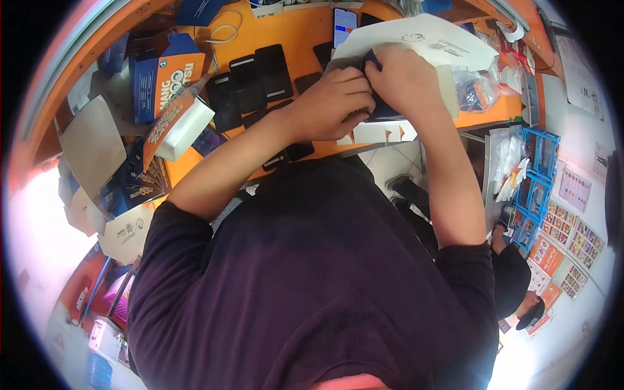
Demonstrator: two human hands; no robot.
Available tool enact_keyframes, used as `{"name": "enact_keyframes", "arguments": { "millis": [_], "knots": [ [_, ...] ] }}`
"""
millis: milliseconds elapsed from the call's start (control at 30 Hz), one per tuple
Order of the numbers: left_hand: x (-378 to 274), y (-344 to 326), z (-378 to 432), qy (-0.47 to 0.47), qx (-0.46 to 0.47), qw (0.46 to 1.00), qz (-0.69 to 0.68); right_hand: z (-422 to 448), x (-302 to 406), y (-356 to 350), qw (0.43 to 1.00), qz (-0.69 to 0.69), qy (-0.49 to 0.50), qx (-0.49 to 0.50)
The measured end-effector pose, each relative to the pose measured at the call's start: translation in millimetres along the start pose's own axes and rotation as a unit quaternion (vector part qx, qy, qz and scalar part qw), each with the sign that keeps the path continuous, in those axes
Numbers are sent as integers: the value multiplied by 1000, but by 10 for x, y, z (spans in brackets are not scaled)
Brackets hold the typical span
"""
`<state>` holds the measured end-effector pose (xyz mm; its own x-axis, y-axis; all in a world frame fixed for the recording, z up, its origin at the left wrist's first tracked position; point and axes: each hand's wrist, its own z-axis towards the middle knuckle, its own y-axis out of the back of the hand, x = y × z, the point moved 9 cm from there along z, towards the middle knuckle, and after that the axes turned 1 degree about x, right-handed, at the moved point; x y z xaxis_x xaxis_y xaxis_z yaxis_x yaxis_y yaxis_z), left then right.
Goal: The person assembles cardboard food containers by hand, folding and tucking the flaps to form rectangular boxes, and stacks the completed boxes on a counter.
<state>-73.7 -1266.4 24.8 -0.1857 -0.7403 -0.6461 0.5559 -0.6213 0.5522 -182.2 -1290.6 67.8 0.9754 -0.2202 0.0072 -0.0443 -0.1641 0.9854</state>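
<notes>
My left hand (339, 103) is shut on the near part of a dark blue printed cardboard box (387, 112), its fingers curled over the edge. Close beside it, my right hand (407, 78) pinches a small dark blue flap (372, 59) of this cardboard between thumb and fingers. A large pale cardboard panel (414, 36) with printing rises behind both hands. My hands hide much of the folded part. Below them, white cardboard tabs (385, 133) reach the edge of the orange table (312, 19).
Several black phones (273, 70) lie left of my hands, and one phone with a lit screen (345, 27) lies beyond. Blue and orange boxes (168, 80) stand at the left. Plastic bags (475, 92) sit at the right. A person in a cap (512, 280) is behind me at right.
</notes>
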Motion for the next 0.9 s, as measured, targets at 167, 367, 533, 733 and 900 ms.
{"name": "enact_keyframes", "arguments": {
  "millis": [167, 367, 533, 733, 900],
  "knots": [
    [-80, -14, -27, -32, 2, 999, 15, -13, 40, -71, 1000, -13, -1, 9],
    [-18, -49, -66, -4, -7, 1000, 14, -114, -195, -258, 994, 71, -76, 32],
    [-152, 141, 1, -47, -53, 992, 107, -414, -1396, 100, 982, 71, -152, -87],
    [-193, -36, 263, -121, 12, 978, 168, -359, -2138, -635, 952, 207, -216, -64],
    [-138, -159, 49, -112, 37, 972, 203, -202, -1909, -708, 973, 99, -206, -25]
  ]
}}
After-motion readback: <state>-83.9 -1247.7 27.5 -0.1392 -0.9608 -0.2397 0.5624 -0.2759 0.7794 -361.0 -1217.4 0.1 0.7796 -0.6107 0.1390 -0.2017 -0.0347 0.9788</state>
